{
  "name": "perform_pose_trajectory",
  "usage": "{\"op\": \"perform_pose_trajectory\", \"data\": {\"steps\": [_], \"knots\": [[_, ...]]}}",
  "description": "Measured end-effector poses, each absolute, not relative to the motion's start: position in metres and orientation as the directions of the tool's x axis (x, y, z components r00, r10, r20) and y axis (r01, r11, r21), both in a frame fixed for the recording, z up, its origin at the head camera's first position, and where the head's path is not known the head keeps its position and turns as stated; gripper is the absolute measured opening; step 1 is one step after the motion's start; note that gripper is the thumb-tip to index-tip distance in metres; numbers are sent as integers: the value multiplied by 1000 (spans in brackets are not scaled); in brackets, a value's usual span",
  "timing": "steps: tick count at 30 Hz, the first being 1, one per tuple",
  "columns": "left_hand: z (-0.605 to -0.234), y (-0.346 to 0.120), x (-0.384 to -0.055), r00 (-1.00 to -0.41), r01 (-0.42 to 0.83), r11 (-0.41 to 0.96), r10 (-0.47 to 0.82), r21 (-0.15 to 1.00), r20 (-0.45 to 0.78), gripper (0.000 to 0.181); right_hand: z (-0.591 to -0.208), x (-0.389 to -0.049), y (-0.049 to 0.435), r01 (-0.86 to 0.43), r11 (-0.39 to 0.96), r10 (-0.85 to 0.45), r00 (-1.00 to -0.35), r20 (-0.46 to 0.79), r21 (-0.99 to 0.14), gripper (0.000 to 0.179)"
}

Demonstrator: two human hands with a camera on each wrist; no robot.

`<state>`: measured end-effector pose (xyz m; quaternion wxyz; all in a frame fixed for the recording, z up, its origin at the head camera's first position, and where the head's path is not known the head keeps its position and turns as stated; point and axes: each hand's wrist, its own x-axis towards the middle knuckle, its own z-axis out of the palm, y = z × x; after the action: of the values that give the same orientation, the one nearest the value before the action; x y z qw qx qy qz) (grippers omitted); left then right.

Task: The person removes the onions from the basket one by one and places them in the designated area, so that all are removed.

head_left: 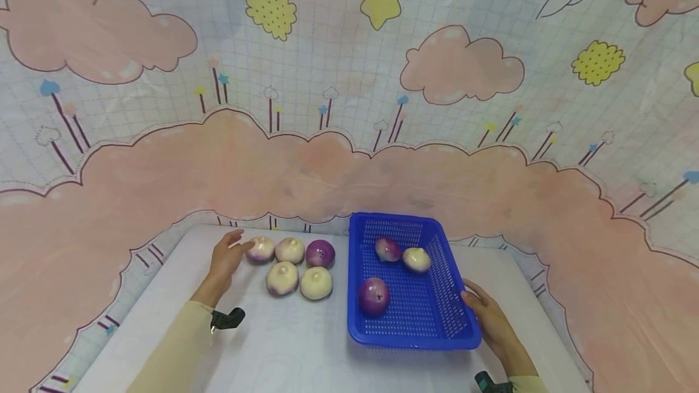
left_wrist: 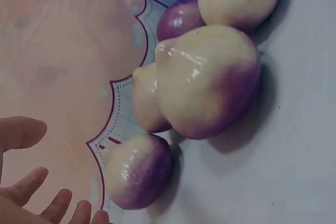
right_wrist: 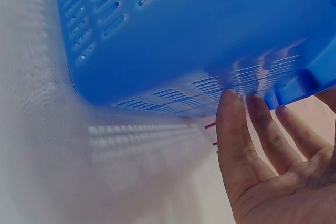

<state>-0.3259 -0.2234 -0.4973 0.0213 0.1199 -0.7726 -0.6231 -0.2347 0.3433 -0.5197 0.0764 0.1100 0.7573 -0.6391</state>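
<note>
My left hand [head_left: 226,259] is spread beside a purple-and-white onion [head_left: 261,250], the leftmost of several onions on the table, with its fingertips right at that onion's edge. In the left wrist view the thumb and fingers stand apart with nothing between them. Close to it are two pale onions [head_left: 282,278] [head_left: 316,283] in the near row, plus another pale onion [head_left: 290,250] and a purple onion [head_left: 320,253] behind. My right hand [head_left: 491,320] rests its fairly straight fingers [right_wrist: 233,129] against the outer right side of a blue plastic basket [head_left: 415,342].
Inside the basket lie a purple onion [head_left: 374,296], a purple-and-white onion [head_left: 388,249] and a pale onion [head_left: 417,259]. The white table [head_left: 295,344] meets a patterned cloth backdrop [head_left: 306,174] behind and at both sides.
</note>
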Motion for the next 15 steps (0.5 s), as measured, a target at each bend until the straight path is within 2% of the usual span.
{"op": "perform_pose_trajectory", "data": {"steps": [15], "knots": [[-459, -189, -301, -990, -44, 129, -136, 991, -26, 58, -523, -236, 344, 262, 165, 74, -965, -253, -951, 67]]}}
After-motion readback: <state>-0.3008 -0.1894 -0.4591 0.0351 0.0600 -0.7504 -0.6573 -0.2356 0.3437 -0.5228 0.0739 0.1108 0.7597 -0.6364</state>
